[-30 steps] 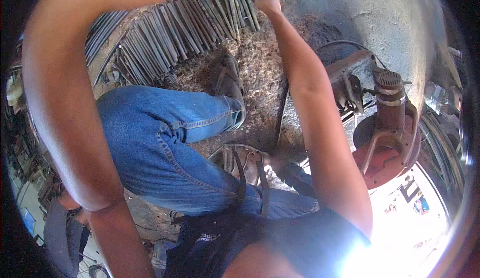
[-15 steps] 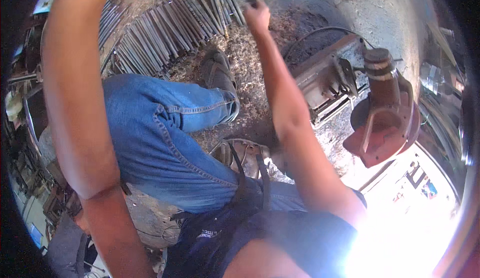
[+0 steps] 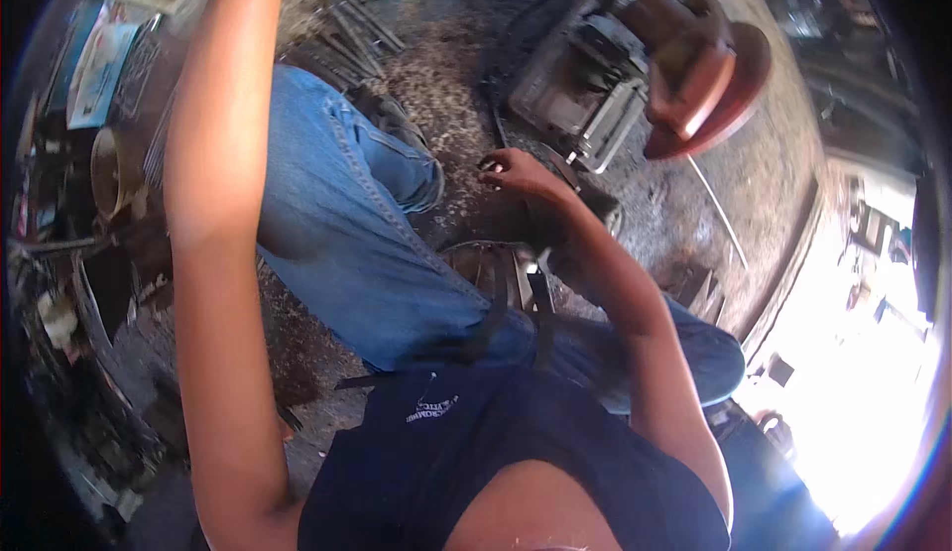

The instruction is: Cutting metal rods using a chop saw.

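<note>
My right hand (image 3: pixel 528 176) is over the ground between my legs, near the front edge of a cut-off saw's base (image 3: pixel 540 85). Its fingers are curled, with something small and dark at the fingertips that I cannot make out. My left arm (image 3: pixel 223 214) stretches up past the top edge, so its hand is out of sight. The saw has a reddish guard (image 3: pixel 699 85) on its right side and a clamp (image 3: pixel 600 70) on its base. Several metal rods (image 3: pixel 359 40) lie side by side beyond my shoe (image 3: pixel 402 129).
A dark cable (image 3: pixel 499 65) curves along the saw's left side. A thin pale rod (image 3: pixel 719 209) lies on the ground to the right. Blue and white sheets (image 3: pixel 104 70) and a round metal piece (image 3: pixel 117 169) are at the left. Strong light comes in at the lower right.
My right hand has drawn back from beside the rods toward me, close to the saw. The whole view has shifted, and the saw and rods now appear higher.
</note>
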The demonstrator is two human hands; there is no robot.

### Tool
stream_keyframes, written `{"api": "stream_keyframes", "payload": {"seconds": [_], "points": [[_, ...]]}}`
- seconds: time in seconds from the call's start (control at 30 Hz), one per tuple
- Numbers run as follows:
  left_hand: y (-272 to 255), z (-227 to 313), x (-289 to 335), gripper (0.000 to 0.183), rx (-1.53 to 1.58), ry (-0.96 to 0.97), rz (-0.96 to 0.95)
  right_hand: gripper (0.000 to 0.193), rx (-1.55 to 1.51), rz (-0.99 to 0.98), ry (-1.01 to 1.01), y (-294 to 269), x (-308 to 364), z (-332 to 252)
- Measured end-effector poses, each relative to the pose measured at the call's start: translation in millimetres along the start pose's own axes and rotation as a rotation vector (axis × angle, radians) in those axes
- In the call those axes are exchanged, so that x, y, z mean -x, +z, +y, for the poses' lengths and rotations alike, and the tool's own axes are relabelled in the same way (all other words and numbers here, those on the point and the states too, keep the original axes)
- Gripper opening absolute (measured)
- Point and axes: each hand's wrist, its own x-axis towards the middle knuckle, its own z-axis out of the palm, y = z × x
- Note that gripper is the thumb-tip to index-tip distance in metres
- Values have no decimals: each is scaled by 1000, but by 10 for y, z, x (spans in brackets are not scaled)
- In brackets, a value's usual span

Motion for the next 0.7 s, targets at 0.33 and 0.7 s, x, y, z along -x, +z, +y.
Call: {"api": "stream_keyframes", "payload": {"seconds": [0.33, 0.7], "points": [[365, 1192, 210, 51, -151, 391, 217, 25, -196, -154, 619, -1470, 1509, 1310], [904, 2260, 73, 47, 189, 616, 135, 26, -1009, 762, 615, -1704, 1552, 2625]]}}
